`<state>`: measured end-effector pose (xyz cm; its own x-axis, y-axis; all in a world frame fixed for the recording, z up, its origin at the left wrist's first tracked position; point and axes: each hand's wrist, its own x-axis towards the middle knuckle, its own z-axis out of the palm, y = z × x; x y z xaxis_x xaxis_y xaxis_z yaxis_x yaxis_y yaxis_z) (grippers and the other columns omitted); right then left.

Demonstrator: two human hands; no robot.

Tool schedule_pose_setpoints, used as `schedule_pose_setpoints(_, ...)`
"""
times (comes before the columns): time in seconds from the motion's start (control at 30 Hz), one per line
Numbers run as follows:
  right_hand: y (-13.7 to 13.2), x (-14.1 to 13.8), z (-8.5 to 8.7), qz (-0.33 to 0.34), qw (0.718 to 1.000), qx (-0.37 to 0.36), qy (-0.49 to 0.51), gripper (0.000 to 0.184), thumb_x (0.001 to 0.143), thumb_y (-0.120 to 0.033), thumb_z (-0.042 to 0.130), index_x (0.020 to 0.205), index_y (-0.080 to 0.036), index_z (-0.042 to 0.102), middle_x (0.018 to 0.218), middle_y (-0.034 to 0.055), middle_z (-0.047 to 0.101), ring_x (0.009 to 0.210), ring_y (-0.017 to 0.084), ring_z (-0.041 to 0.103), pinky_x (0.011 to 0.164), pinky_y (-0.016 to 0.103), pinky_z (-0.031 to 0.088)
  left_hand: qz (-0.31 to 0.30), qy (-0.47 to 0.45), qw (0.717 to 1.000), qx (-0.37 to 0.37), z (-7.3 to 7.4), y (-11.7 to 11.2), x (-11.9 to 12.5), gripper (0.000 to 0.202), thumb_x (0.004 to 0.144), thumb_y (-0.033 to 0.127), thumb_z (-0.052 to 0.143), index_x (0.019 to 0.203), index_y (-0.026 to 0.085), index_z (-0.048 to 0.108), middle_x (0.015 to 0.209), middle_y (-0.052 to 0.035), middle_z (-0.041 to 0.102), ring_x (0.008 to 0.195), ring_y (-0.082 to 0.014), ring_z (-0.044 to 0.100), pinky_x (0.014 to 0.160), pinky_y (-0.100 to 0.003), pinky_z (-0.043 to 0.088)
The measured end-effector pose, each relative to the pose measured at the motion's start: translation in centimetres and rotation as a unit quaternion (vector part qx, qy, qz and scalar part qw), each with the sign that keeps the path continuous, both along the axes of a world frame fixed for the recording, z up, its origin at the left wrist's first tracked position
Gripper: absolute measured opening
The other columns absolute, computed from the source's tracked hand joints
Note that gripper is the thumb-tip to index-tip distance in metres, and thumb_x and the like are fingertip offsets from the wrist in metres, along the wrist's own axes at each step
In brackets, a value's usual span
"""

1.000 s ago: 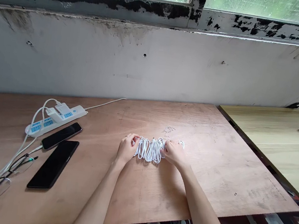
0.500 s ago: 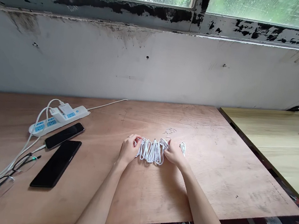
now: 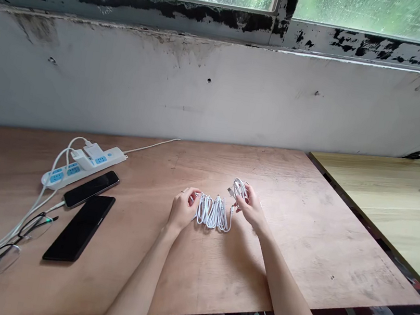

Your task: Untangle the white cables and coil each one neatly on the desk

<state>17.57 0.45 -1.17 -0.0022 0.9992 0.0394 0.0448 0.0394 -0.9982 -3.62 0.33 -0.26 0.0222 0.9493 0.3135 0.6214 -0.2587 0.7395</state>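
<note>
A row of coiled white cables (image 3: 214, 212) lies on the brown plywood table (image 3: 301, 234) in front of me. My left hand (image 3: 183, 210) rests closed on the left end of the row, fingers pinched on the cables. My right hand (image 3: 250, 208) is raised a little off the table at the right end and holds one small coiled white cable (image 3: 239, 188) lifted clear of the rest.
At the left lie a white power strip (image 3: 85, 161) with chargers, two dark phones (image 3: 80, 226), glasses (image 3: 7, 248) and loose white leads. A lighter wooden table (image 3: 396, 206) stands to the right with flat items on it. A grimy wall and window run behind.
My right hand has picked one coiled cable out of the right end of the row and lifted it off the table. My left hand has stayed on the left end.
</note>
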Motion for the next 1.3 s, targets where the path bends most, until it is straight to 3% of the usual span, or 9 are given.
schedule_pose_setpoints(0.17, -0.4, -1.6, 0.2, 0.022, 0.992, 0.07, 0.106, 0.028, 0.077, -0.031, 0.057, 0.1, -0.022, 0.045, 0.073, -0.0029, 0.047, 0.061, 0.011, 0.047, 0.058, 0.025, 0.041, -0.087, -0.101, 0.99, -0.051, 0.6, -1.3, 2.5, 0.027, 0.08, 0.04, 0.053, 0.091, 0.018, 0.063, 0.067, 0.0007, 0.059, 0.051, -0.0068, 0.049, 0.049, -0.018, 0.038)
schedule_pose_setpoints(0.33, -1.1, -3.1, -0.1, 0.037, 0.989, 0.146, -0.016, 0.016, 0.081, -0.026, 0.051, 0.095, -0.02, 0.051, 0.081, 0.0013, 0.05, 0.072, 0.014, 0.049, 0.068, 0.028, 0.042, -0.129, -0.212, 0.965, -0.084, 0.0, -1.8, 4.6, 0.034, 0.077, 0.043, 0.057, 0.1, 0.017, 0.06, 0.083, -0.0032, 0.062, 0.06, -0.0089, 0.056, 0.052, -0.019, 0.042)
schedule_pose_setpoints(0.43, -1.8, -3.5, 0.2, 0.061, 0.97, 0.205, -0.112, 0.026, 0.08, -0.018, 0.048, 0.106, -0.02, 0.053, 0.095, 0.0063, 0.048, 0.087, 0.019, 0.049, 0.08, 0.034, 0.042, -0.128, -0.29, 0.945, -0.087, -0.6, -1.5, 4.9, 0.031, 0.077, 0.041, 0.059, 0.094, 0.016, 0.059, 0.084, -0.005, 0.063, 0.072, -0.0134, 0.061, 0.063, -0.022, 0.048)
schedule_pose_setpoints(0.53, -2.4, -3.7, 0.7, 0.096, 0.961, 0.223, -0.135, 0.038, 0.082, -0.018, 0.044, 0.119, -0.021, 0.049, 0.101, 0.0082, 0.045, 0.096, 0.02, 0.049, 0.086, 0.036, 0.041, -0.098, -0.338, 0.932, -0.09, -1.0, -1.2, 4.8, 0.03, 0.075, 0.04, 0.06, 0.091, 0.014, 0.058, 0.084, -0.0057, 0.065, 0.077, -0.0155, 0.062, 0.068, -0.024, 0.049)
schedule_pose_setpoints(0.7, -2.2, -3.8, 0.6, 0.064, 0.981, 0.175, -0.047, 0.028, 0.09, -0.032, 0.038, 0.106, -0.021, 0.058, 0.098, 0.0064, 0.053, 0.092, 0.018, 0.053, 0.085, 0.035, 0.042, -0.074, -0.324, 0.937, -0.102, -0.9, -1.1, 4.5, 0.032, 0.078, 0.043, 0.056, 0.087, 0.013, 0.061, 0.081, -0.0062, 0.066, 0.067, -0.0138, 0.06, 0.065, -0.024, 0.048)
schedule_pose_setpoints(0.87, -1.3, -4.0, -0.1, -0.022, 0.988, 0.122, 0.095, 0.019, 0.082, -0.034, 0.055, 0.093, -0.02, 0.058, 0.083, 0.0031, 0.058, 0.078, 0.016, 0.056, 0.072, 0.029, 0.045, -0.102, -0.299, 0.942, -0.11, -0.9, -1.0, 4.1, 0.033, 0.079, 0.043, 0.054, 0.091, 0.014, 0.064, 0.079, -0.0063, 0.067, 0.067, -0.0145, 0.061, 0.066, -0.025, 0.049)
schedule_pose_setpoints(1.0, -0.8, -3.6, -0.5, -0.064, 0.981, 0.118, 0.138, 0.024, 0.075, -0.032, 0.064, 0.095, -0.021, 0.056, 0.074, -0.0007, 0.054, 0.068, 0.012, 0.053, 0.063, 0.025, 0.044, -0.11, -0.275, 0.947, -0.128, -0.9, -0.9, 3.8, 0.037, 0.081, 0.045, 0.051, 0.095, 0.013, 0.064, 0.074, -0.0056, 0.065, 0.063, -0.014, 0.059, 0.06, -0.023, 0.047)
schedule_pose_setpoints(1.13, -0.5, -2.9, -0.7, -0.096, 0.979, 0.106, 0.146, 0.038, 0.07, -0.032, 0.068, 0.104, -0.022, 0.054, 0.085, 0.0003, 0.056, 0.066, 0.01, 0.055, 0.058, 0.023, 0.044, -0.107, -0.24, 0.958, -0.116, -0.6, -0.8, 3.5, 0.037, 0.082, 0.045, 0.047, 0.091, 0.013, 0.064, 0.068, -0.0033, 0.062, 0.061, -0.0124, 0.055, 0.057, -0.021, 0.043)
schedule_pose_setpoints(1.3, 0.2, -2.1, -1.1, -0.092, 0.978, 0.042, 0.182, 0.047, 0.062, -0.035, 0.074, 0.104, -0.019, 0.059, 0.092, 0.0039, 0.06, 0.073, 0.013, 0.061, 0.071, 0.031, 0.05, -0.095, -0.186, 0.974, -0.085, -0.2, -0.7, 2.8, 0.038, 0.083, 0.047, 0.044, 0.081, 0.014, 0.064, 0.064, -0.0017, 0.057, 0.059, -0.0113, 0.049, 0.054, -0.02, 0.038)
